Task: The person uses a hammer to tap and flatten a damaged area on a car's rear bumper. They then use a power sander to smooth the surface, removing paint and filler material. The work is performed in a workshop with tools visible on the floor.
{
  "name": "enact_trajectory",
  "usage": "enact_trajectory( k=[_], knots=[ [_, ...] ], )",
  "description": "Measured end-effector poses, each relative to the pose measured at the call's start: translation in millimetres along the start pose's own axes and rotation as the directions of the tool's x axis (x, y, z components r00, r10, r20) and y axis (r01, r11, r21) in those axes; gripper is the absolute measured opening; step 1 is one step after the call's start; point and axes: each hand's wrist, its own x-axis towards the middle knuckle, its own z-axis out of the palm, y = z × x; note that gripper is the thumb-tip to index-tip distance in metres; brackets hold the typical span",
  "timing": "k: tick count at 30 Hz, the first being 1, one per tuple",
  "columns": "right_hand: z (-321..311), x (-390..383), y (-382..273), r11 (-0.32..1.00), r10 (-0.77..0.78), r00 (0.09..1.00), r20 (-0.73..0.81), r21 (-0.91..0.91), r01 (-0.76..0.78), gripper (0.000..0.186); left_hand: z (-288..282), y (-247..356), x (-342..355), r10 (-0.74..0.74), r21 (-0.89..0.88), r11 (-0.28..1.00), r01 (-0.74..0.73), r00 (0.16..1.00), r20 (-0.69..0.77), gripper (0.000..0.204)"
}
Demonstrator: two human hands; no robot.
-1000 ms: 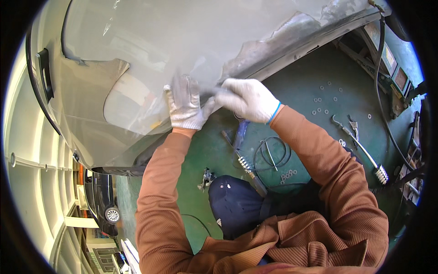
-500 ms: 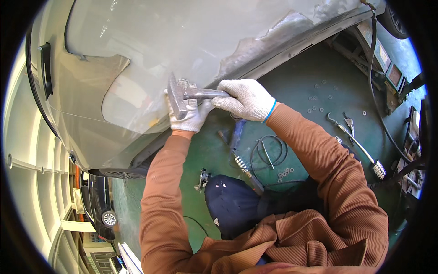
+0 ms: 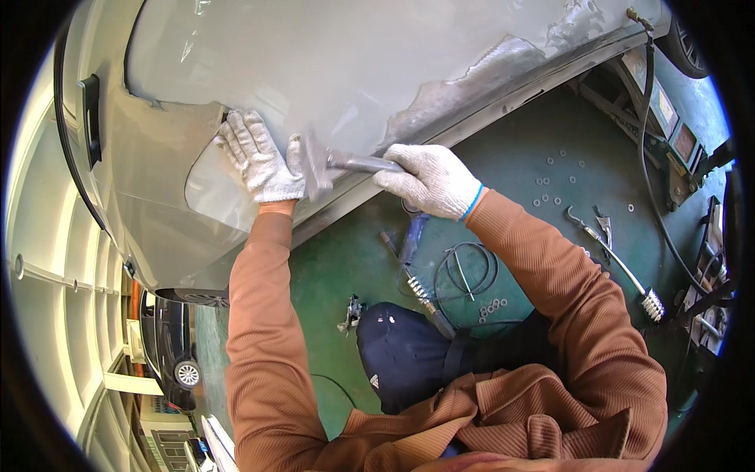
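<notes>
My left hand, in a white knit glove, lies flat on the car's pale grey body panel, fingers stretched out near the edge of a bare patch. In my gloved right hand is a hammer, gripped by its metal handle. Its head is smeared by motion, just right of my left thumb; whether it touches the panel I cannot tell. Along the panel's lower edge runs a rough, shiny sanded strip.
On the green floor lie a blue-bodied power tool, a coiled cable, several washers and a hooked rod with a coiled-spring grip. A metal frame stands at the right beside a hanging hose. A dark car is parked far left.
My left hand has moved left and up from behind the hammer head and now lies flat on the panel. The right hand still holds the hammer, shifted slightly right and down.
</notes>
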Motion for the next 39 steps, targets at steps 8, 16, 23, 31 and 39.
enact_trajectory(
  k=[8, 16, 23, 31, 39],
  knots=[
    [-2.7, 7.9, -1.3, 0.995, 0.068, 0.997, -0.021, 0.076, -0.066, 0.056, 4.8, -6.6, -4.2, 0.037, 0.111, 0.993, -0.045, 0.997, 0.07, 0.095],
    [7.7, 17.5, 0.3, 0.997, -0.025, 0.993, -0.111, 0.068, 0.033, 0.055, 4.5, 6.6, -0.6, -0.049, 0.023, 0.999, 0.047, 0.988, 0.144, 0.094],
    [20.3, 15.7, -10.4, 0.999, -0.053, 0.998, -0.034, 0.009, 0.053, 0.061, 6.4, 14.2, -8.4, -0.141, -0.233, 0.955, 0.182, 0.974, 0.18, 0.091],
    [28.8, 11.4, -9.4, 0.999, -0.036, 0.999, 0.005, 0.014, 0.036, 0.059, 18.4, 2.0, -25.1, -0.234, -0.139, 0.96, 0.243, 0.969, 0.079, 0.08],
    [-11.7, 2.9, 9.0, 0.966, 0.176, 0.984, 0.001, 0.195, -0.173, 0.04, -12.5, 49.9, 68.6, -0.064, 0.006, 0.998, 0.063, 0.997, 0.045, 0.091]
  ],
)
